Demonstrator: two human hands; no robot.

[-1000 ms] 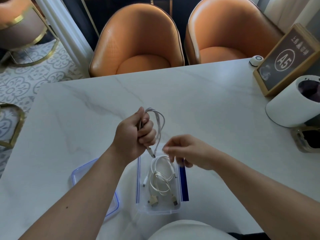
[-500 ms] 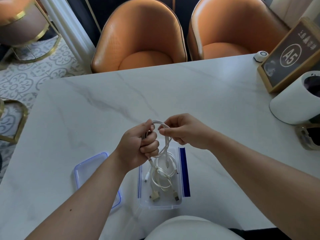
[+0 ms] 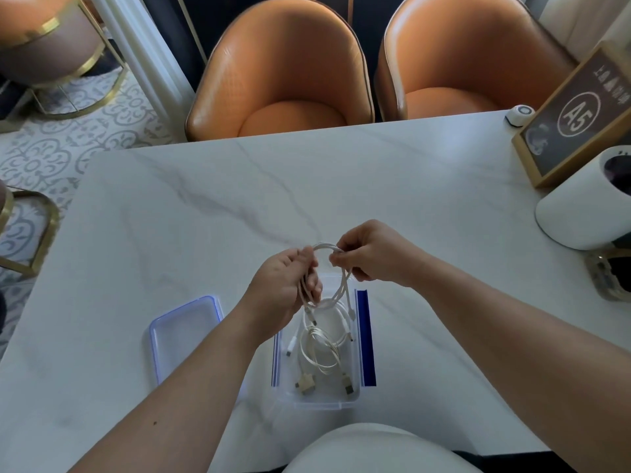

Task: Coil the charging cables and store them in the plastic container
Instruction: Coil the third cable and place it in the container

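Right hand (image 3: 372, 256) joined, cable (image 3: 343, 288) between hands

White marble table (image 3: 211, 213) fills the frame, two orange chairs (image 3: 283, 70) tucked in at top, patterned tile floor (image 3: 44, 155) at left, soft daylight glinting.

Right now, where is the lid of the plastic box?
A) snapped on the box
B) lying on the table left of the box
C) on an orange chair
B: the lid lies flat on the table, left of the open plastic box.
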